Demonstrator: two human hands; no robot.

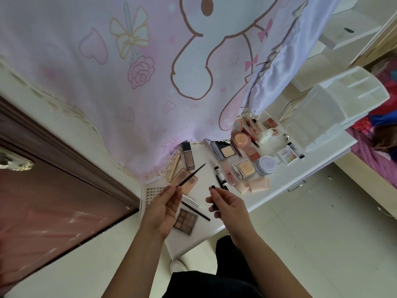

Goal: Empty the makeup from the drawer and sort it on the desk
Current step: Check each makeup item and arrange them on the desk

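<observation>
My left hand [164,208] pinches a thin dark makeup pencil [191,175] that points up and to the right over the white desk [277,190]. My right hand [225,204] grips a small dark cap or tube [213,188] between thumb and fingers. Both hands hover above the desk's near left part. Below them lie a brown eyeshadow palette [185,220], a black pencil [196,210] and a peach palette [185,182]. A white plastic drawer organizer [335,108] stands at the desk's far right.
Compacts [225,152], a foundation bottle [188,156], a gold tube [174,167], pink tubes [255,184], a round jar [266,165] and a small palette [287,154] are spread over the desk. A pink printed curtain [129,72] hangs behind. A brown door [53,201] is at left, tiled floor below.
</observation>
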